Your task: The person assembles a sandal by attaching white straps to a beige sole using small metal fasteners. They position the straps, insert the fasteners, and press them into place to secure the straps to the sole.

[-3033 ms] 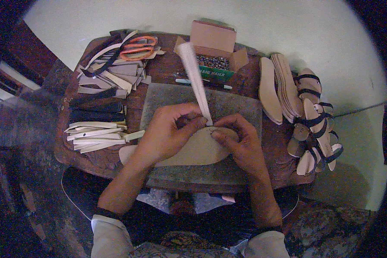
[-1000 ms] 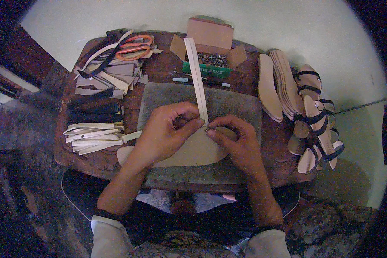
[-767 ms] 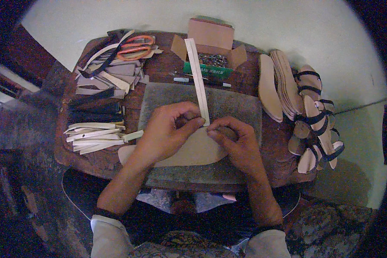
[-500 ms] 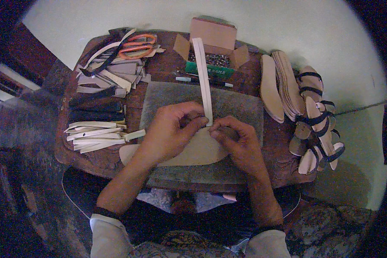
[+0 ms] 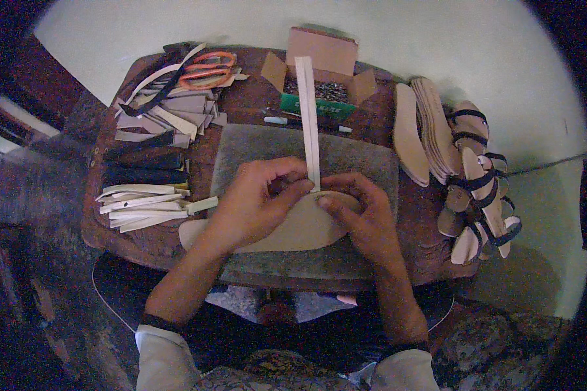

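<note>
In the middle of the frame, the left hand (image 5: 267,199) pinches the low end of a pale strap (image 5: 308,124) between thumb and forefinger; the strap stands up from there toward the top of the frame, its upper end in front of an open box (image 5: 336,109) of nails (image 5: 332,91). The right hand (image 5: 359,205), just beside it, grips the far edge of a beige sole (image 5: 287,228), thumb on top and fingers behind. The sole is over a grey mat (image 5: 355,156) on the brown counter (image 5: 241,98), its left end past the mat's edge. A pen (image 5: 277,120) lies below the box. At upper left, orange-handled scissors (image 5: 202,73) rest by grey scraps (image 5: 176,111); below them are black strips (image 5: 143,174) and white straps (image 5: 143,208). Toward the right side stand a stack of soles (image 5: 435,130) and black-strapped sandals (image 5: 479,176).
</note>
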The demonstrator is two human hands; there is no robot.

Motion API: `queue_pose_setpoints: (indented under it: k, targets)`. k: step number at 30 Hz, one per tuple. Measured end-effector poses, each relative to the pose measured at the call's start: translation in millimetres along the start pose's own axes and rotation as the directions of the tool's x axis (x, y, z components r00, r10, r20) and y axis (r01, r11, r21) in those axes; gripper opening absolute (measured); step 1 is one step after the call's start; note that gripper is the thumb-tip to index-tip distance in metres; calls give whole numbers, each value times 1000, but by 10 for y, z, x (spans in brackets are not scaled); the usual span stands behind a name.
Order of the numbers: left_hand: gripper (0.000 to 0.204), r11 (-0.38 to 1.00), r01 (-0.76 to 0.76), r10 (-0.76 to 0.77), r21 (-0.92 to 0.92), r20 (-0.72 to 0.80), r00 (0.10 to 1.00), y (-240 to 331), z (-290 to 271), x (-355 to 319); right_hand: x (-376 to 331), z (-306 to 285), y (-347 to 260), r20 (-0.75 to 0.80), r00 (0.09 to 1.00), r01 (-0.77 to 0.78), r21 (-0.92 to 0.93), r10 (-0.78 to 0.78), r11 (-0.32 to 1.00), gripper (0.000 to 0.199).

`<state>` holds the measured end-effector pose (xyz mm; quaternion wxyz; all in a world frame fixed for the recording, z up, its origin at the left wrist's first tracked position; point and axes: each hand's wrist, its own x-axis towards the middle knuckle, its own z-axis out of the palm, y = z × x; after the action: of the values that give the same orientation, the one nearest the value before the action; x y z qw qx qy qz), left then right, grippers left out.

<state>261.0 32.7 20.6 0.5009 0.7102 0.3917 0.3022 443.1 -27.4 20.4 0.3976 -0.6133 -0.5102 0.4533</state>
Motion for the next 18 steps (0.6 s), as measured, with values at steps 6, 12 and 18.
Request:
queue_pose_setpoints:
  k: [6, 12, 18]
  targets:
    - [8, 986, -71, 66, -151, -35, 997, -48, 43, -12, -36, -6, -34, 17, 999, -28, -13, 28, 1000, 21]
    - [7, 995, 16, -13, -102, 35, 999, 44, -34, -14, -34, 24, -19, -13, 997, -71, 60, 72, 996, 22]
    - [7, 998, 46, -46, -44, 14, 999, 101, -23, -35, -38, 45, 10, -22, 998, -63, 58, 64, 996, 21]
